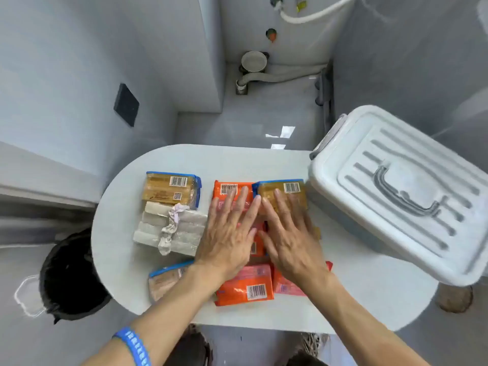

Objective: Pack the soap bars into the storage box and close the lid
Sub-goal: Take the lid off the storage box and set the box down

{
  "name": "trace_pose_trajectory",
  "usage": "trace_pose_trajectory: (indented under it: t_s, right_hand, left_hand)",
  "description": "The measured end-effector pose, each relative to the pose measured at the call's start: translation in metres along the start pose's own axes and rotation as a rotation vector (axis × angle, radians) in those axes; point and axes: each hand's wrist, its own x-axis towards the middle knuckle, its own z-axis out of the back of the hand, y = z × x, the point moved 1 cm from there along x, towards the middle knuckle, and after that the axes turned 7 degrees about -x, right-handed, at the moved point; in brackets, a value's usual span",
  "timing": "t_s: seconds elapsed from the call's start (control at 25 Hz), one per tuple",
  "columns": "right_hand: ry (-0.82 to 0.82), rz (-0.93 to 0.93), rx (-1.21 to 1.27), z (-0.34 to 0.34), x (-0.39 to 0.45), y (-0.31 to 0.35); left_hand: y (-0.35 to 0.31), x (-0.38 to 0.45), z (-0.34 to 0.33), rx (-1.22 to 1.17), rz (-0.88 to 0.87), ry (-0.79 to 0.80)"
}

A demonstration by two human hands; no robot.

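both hands, left hand (pixel 227 241) and right hand (pixel 290 239), lie flat with fingers spread, holding nothing, on the soaps (pixel 245 286); the box (pixel 396 191) at right needs its lid off first.

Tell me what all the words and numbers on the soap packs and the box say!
None can be read.
Yellow pack at the back left: barcode and square code, print blurred.
Orange pack at the back: barcode, digits too small.
Yellow pack by the box: barcode, digits too small.
Orange pack at the front: barcode, print blurred.
Storage box lid: no writing.
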Motion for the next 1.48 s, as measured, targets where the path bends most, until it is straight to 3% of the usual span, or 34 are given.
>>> trace_pose_trajectory:
  t_s: [0.2,0.4,0.76,1.04,1.16,1.2,1.28,1.4,1.48]
  right_hand:
    - [-0.207,0.107,-0.032,-0.061,0.019,-0.014]
    - [-0.280,0.087,-0.034,-0.073,0.018,-0.016]
    - [-0.214,0.074,-0.192,-0.063,-0.016,-0.007]
    - [-0.171,0.036,-0.227,-0.057,-0.045,-0.016]
    - [-0.127,0.039,-0.231,-0.053,-0.051,-0.016]
    - [-0.132,0.051,-0.213,-0.048,-0.053,-0.017]
    - [-0.204,0.111,-0.117,-0.029,-0.056,-0.016]
    - [-0.632,0.140,-0.174,0.015,-0.063,-0.037]
    - [-0.750,0.005,-0.304,0.039,-0.066,-0.053]
  left_hand:
    - [0.030,0.043,-0.064,-0.111,-0.209,-0.150]
    - [0.040,0.050,-0.075,-0.094,-0.296,-0.246]
    - [0.043,0.035,-0.061,0.039,-0.239,-0.023]
    - [0.019,0.008,-0.055,-0.040,-0.045,0.071]
    - [0.012,0.009,-0.058,0.051,0.006,0.154]
    - [0.008,0.010,-0.057,0.078,0.016,0.122]
    - [0.000,0.018,-0.049,0.062,0.020,-0.095]
    - [-0.036,0.048,-0.023,-0.489,0.026,-0.547]
    - [-0.057,0.071,-0.001,-0.732,0.034,-0.576]
